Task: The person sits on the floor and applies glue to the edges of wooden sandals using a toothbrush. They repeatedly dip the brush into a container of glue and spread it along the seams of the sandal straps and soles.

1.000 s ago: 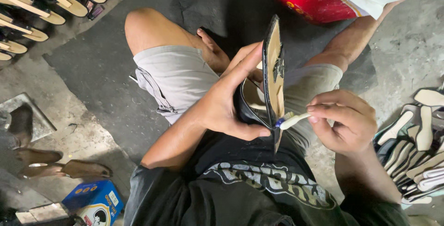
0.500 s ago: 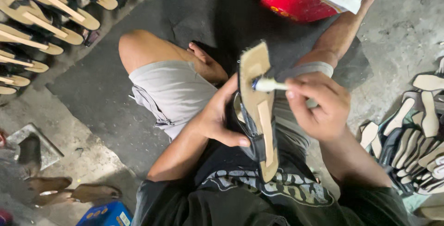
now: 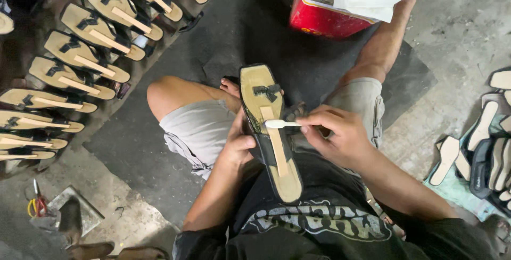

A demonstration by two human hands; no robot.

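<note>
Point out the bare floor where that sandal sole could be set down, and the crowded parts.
Free: the dark mat between the bent knee and the red can, and the grey concrete right of the can. Crowded: rows of soles along the left, and a pile of soles on the right. Left hand holds the sandal sole; right hand holds a brush.

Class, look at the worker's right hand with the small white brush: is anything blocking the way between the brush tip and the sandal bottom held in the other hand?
Nothing visible does. The right hand holds the white brush with its tip already on the sandal bottom, just above the pale centre strip. The left hand grips the sandal's edge, clear of the brush.
</note>
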